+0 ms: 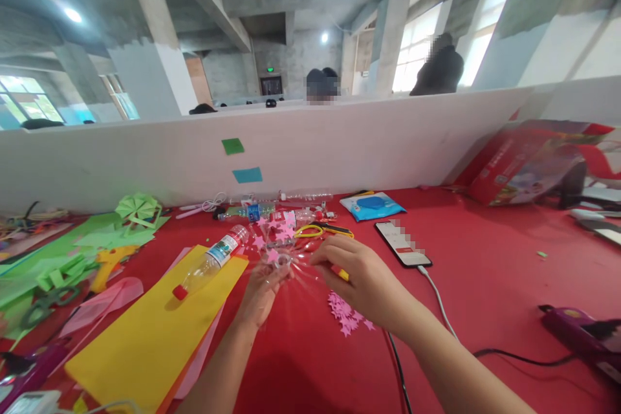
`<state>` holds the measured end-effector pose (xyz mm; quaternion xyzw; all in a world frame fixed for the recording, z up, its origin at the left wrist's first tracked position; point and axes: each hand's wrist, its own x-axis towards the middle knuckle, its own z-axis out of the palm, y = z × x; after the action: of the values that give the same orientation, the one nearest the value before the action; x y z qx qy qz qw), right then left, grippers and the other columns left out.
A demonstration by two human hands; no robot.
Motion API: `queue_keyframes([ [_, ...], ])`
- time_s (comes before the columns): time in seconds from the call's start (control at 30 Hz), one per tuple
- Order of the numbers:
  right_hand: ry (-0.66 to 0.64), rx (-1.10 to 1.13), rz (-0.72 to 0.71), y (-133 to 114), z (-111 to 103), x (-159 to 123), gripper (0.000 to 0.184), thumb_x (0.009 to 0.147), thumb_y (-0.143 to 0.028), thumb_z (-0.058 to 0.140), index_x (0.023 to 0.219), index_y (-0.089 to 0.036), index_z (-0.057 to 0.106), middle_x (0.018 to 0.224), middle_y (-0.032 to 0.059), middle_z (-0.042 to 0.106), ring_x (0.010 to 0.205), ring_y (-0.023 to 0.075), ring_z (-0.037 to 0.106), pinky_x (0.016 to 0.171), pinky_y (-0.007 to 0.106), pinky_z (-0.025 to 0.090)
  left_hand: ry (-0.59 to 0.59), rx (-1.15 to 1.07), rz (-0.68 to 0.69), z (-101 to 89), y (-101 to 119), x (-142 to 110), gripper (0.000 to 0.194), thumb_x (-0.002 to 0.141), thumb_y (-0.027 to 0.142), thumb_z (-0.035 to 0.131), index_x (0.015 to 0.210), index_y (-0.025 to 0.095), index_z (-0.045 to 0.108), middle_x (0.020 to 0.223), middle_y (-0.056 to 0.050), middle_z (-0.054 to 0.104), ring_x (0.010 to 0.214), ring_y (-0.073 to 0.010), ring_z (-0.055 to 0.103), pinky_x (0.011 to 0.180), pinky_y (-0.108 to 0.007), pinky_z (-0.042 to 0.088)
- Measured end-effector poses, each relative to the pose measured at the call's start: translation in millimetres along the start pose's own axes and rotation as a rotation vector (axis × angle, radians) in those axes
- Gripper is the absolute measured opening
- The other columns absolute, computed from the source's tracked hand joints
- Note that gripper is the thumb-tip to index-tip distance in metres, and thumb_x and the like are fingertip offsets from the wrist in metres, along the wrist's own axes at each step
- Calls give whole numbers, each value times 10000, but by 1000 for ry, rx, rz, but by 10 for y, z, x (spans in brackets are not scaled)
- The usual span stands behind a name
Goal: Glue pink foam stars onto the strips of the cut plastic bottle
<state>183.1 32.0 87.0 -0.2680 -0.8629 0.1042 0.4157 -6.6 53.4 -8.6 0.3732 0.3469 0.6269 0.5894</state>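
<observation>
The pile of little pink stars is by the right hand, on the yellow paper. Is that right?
Not quite: the pile of small pink stars lies on the red tabletop, not the large yellow paper sheet. The head view shows it by the right hand.

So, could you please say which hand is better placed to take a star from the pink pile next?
Probably the right hand: it is nearer the pile of pink stars, while the left hand holds the clear plastic piece. Whether the right holds anything is unclear.

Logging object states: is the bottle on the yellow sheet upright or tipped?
Tipped: the bottle lies on its side, red cap at the end nearer the camera.
</observation>
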Motion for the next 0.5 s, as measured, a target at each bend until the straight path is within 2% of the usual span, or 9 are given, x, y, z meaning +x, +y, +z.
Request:
queue_keyframes([
  [0.1,-23,-30,17,-11,-2,72,156,901,-143,467,839,-188,603,796,39,628,756,158,569,667,290,454,31,-1,16,-47,-63,-3,244,584,198,803,773,170,651,722,28,658,636,-90,583,669,-225,467],
  [0.2,47,-53,50,13,-43,132,159,877,-134,471,850,-204,611,802,34,652,750,159,593,649,289,458,117,31,-5,-117,-122,-24,299,564,207,810,812,189,645,767,14,689,701,-125,618,740,-262,463],
  [0.3,91,-72,91,80,-97,165,157,858,-142,483,829,-219,616,788,28,660,723,157,597,624,288,456,159,87,-44,-205,-171,-35,281,549,235,816,761,188,639,724,3,690,713,-156,626,770,-296,450],
  [0.5,18,-37,105,181,-67,129,133,857,-173,509,797,-212,622,736,19,635,674,147,578,595,275,454,179,111,-47,-314,-283,-25,328,565,260,804,854,197,662,776,-12,698,740,-174,626,751,-293,447],
])
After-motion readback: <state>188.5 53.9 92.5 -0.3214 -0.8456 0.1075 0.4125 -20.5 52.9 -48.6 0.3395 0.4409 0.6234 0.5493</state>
